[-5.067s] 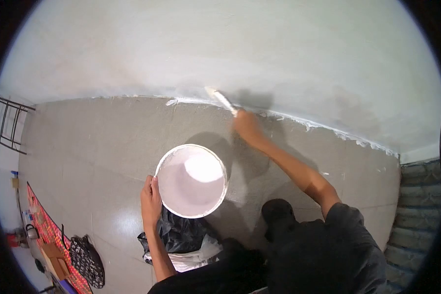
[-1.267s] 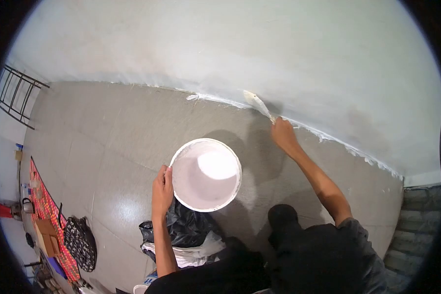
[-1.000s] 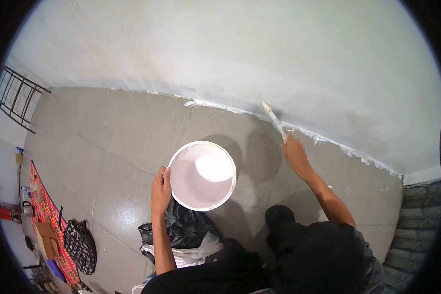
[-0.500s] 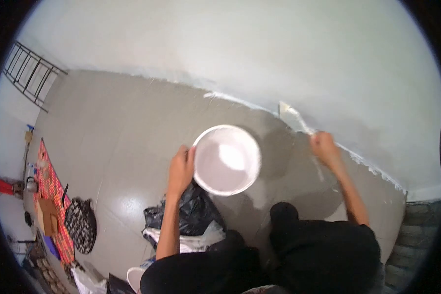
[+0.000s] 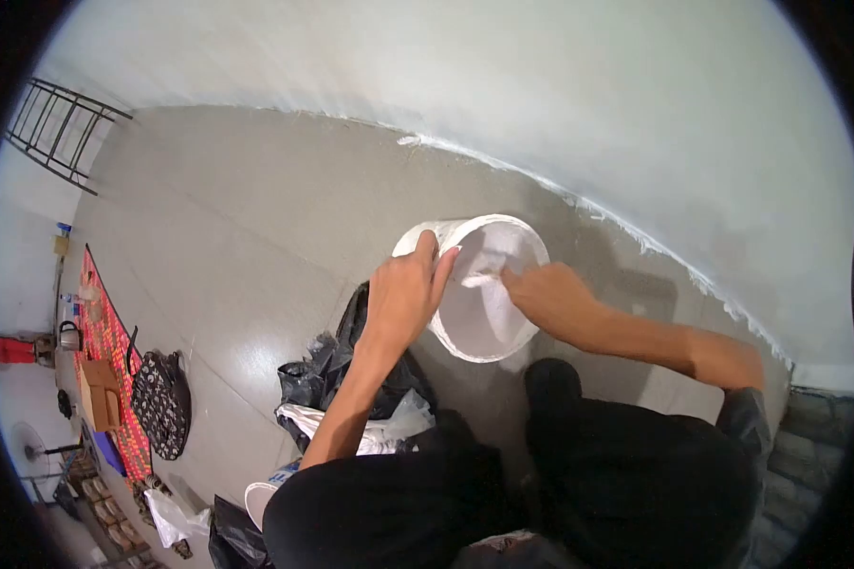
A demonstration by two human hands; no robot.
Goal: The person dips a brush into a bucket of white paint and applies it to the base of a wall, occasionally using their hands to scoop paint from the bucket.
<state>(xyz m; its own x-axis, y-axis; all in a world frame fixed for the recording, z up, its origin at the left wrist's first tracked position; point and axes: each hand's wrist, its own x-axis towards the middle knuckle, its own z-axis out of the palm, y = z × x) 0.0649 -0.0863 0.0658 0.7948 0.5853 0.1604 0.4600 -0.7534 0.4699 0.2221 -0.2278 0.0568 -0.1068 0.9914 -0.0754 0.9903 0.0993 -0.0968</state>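
My left hand (image 5: 403, 289) grips the rim and side of a white bucket (image 5: 451, 327), thumb over the edge. The bucket is tilted, its mouth facing me, above the floor. My right hand (image 5: 552, 299) is at the right side of the bucket's mouth, closed around the handle of a white-smeared putty knife (image 5: 482, 280). The knife's blade reaches into the bucket and is only partly visible. Pale white material coats the inside walls.
A rough white strip (image 5: 541, 180) runs where the wall meets the grey floor (image 5: 237, 209). Black plastic bags (image 5: 389, 379) lie by my left knee. To the left are a patterned mat (image 5: 114, 351), a dark patterned bag (image 5: 161, 403), a cardboard box (image 5: 100, 394) and a metal rack (image 5: 62, 133).
My right hand has brought the putty knife from the wall's base leftward into the bucket. My left hand has moved up and right, tipping the bucket on its side toward the knife.
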